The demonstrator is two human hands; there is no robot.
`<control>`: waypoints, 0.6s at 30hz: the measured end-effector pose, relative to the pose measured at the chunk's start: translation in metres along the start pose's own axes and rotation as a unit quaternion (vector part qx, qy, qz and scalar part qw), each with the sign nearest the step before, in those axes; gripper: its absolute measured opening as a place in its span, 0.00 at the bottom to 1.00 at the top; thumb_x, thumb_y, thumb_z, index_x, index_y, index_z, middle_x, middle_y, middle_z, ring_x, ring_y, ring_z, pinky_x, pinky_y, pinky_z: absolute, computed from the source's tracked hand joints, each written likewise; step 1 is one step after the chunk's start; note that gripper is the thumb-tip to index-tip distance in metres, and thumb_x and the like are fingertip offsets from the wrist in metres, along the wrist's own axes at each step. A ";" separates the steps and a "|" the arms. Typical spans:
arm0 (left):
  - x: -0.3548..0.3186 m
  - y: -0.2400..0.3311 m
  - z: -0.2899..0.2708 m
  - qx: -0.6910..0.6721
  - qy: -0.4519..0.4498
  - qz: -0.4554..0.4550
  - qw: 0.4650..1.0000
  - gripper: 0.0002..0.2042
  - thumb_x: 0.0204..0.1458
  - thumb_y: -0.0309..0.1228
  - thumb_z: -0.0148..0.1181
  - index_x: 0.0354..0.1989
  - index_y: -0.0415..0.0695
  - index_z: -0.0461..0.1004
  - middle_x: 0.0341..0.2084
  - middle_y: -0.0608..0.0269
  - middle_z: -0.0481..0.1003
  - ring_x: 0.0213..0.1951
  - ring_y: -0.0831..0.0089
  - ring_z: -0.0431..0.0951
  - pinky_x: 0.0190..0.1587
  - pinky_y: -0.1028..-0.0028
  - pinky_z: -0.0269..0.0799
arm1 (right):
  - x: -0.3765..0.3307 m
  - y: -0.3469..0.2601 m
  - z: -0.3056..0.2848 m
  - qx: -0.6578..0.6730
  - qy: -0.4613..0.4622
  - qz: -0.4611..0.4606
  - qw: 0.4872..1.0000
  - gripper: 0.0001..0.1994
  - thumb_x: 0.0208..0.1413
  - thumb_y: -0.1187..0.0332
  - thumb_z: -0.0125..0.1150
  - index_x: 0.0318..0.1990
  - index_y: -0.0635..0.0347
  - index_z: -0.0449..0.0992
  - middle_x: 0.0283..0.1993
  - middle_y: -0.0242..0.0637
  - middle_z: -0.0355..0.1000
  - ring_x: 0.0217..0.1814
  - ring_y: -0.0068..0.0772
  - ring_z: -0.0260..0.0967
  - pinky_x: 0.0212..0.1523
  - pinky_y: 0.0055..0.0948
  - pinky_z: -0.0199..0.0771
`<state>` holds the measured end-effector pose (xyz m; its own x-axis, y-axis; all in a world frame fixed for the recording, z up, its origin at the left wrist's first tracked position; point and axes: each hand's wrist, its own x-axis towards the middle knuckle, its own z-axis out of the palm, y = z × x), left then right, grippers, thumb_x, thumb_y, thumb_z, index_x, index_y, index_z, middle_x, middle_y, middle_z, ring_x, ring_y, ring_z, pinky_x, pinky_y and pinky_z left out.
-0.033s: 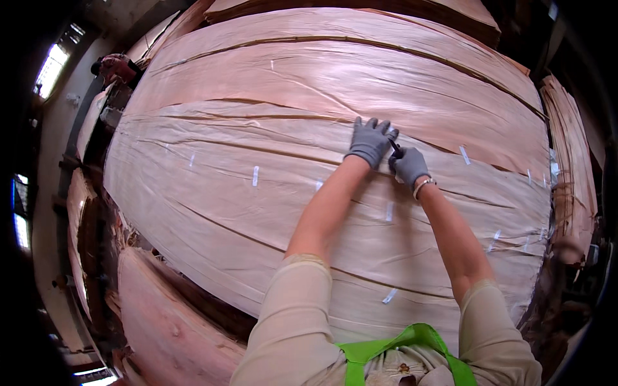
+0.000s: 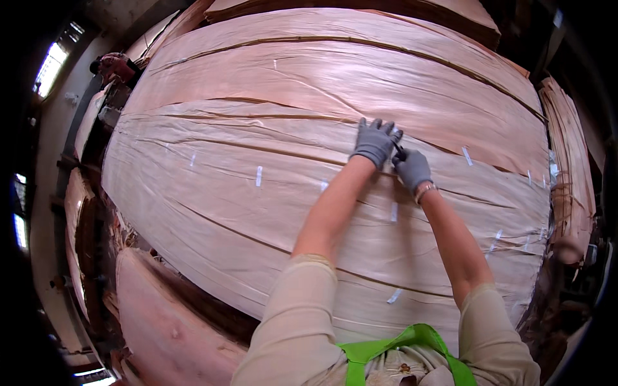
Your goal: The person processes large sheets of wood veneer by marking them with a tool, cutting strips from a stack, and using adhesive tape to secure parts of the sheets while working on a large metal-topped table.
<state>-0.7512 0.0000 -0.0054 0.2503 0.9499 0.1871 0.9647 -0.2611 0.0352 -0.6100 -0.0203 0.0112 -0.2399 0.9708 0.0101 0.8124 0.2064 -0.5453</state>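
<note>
A broad sheet of pale pinkish wood veneer [image 2: 212, 174] spreads before me, wrinkled and crossed by long dark splits. My left hand [image 2: 373, 140], in a grey glove, presses on it with fingers spread, beside a split near the middle. Just right of it, my gloved right hand [image 2: 412, 170] is closed around a small dark tool [image 2: 398, 152]. The tool's front end points toward the left fingertips; its working tip is too small to make out. Short strips of white tape [image 2: 259, 175] are stuck across the veneer in several places.
More veneer sheets [image 2: 167, 315] lie at the lower left. A bundle of rolled veneer [image 2: 570, 167] stands along the right side, and another stack [image 2: 360, 14] lies beyond the far edge. A person in dark red [image 2: 117, 66] is at the far left, near a bright window [image 2: 50, 69].
Both hands appear very slightly farther right, and the right wrist has turned a little. The left hand stays spread on the veneer, and the right still grips the dark tool.
</note>
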 end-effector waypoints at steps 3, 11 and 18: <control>-0.001 -0.002 -0.008 -0.078 -0.051 -0.001 0.996 0.21 0.54 0.42 0.43 0.58 0.66 0.63 0.62 0.68 0.58 0.62 0.61 0.57 0.62 0.43 0.41 | -0.037 -0.028 -0.020 0.036 0.068 -0.031 0.997 0.07 0.50 0.66 0.56 0.34 0.56 0.76 0.30 0.48 0.73 0.36 0.53 0.70 0.34 0.43 0.70; -0.123 -0.199 -0.023 -0.040 0.071 -0.083 0.993 0.31 0.54 0.45 0.45 0.65 0.45 0.51 0.66 0.56 0.49 0.67 0.63 0.46 0.67 0.58 0.35 | -0.092 -0.134 -0.004 0.082 0.036 -0.067 0.994 0.04 0.50 0.68 0.59 0.32 0.57 0.75 0.24 0.48 0.70 0.26 0.49 0.69 0.26 0.35 0.68; -0.133 -0.261 -0.029 -0.024 0.001 -0.100 0.995 0.30 0.56 0.49 0.41 0.63 0.44 0.56 0.64 0.56 0.54 0.66 0.62 0.50 0.67 0.59 0.35 | -0.004 -0.204 0.079 0.348 -0.070 0.048 0.934 0.06 0.52 0.70 0.60 0.31 0.63 0.76 0.20 0.29 0.68 0.21 0.16 0.63 0.23 0.22 0.65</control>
<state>-1.0384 -0.0634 -0.0113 0.0528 0.9834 0.1735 0.9902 -0.0740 0.1185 -0.8166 -0.0763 0.0557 -0.2894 0.9453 -0.1502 0.3039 -0.0581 -0.9509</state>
